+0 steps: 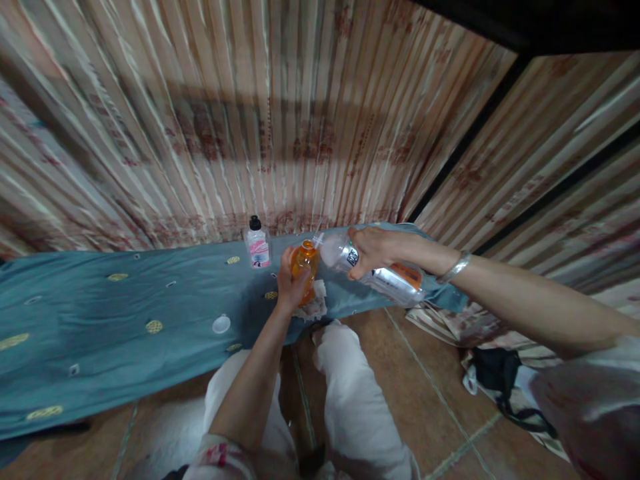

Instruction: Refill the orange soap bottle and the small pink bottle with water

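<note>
My left hand (293, 280) is wrapped round an orange see-through bottle (307, 257), which stands with its mouth uncovered. In my right hand (373, 250) is a clear plastic bottle (395, 283) with an orange and silver label. This bottle lies almost level, its neck pointing left at the orange bottle's mouth. The two openings are very close; whether they touch I cannot tell. Under the orange bottle lies a crumpled whitish tissue (315, 303). A small clear bottle (258, 247) with a black cap and a pink label stands just left of my left hand.
A blue-green cloth (190, 287) with yellow patterns covers the long low surface. Behind it hangs a pleated curtain (280, 133) with dark frame bars at the right. A round whitish disc (221, 324) shows on the cloth. Bags (500, 373) lie on the tiled floor (410, 373) at right.
</note>
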A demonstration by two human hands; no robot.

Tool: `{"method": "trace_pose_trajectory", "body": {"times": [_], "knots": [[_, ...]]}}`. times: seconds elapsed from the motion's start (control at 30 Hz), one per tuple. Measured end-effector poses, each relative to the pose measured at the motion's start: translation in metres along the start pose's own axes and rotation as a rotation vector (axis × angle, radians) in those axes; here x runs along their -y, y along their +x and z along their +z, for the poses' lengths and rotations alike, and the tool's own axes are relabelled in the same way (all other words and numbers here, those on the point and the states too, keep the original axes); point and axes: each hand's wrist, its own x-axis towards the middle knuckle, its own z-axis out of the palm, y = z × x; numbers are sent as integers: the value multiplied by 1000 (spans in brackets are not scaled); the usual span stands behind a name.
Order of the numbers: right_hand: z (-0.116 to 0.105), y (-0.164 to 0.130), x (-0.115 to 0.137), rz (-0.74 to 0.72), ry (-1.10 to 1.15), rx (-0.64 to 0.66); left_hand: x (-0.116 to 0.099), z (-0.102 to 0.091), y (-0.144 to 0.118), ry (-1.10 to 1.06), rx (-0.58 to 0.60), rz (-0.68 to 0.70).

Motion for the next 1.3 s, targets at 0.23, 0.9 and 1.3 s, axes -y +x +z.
{"method": "trace_pose_trajectory", "body": {"times": [0.23,0.9,1.3], "knots": [[2,2,0,-5,18,-5,5,-6,0,27,85,71],[3,4,-1,-16,30,-21,-18,-9,3,-472,66,-286],[3,4,-2,-21,57,-22,-38,-23,0,-798,-25,-374]]}}
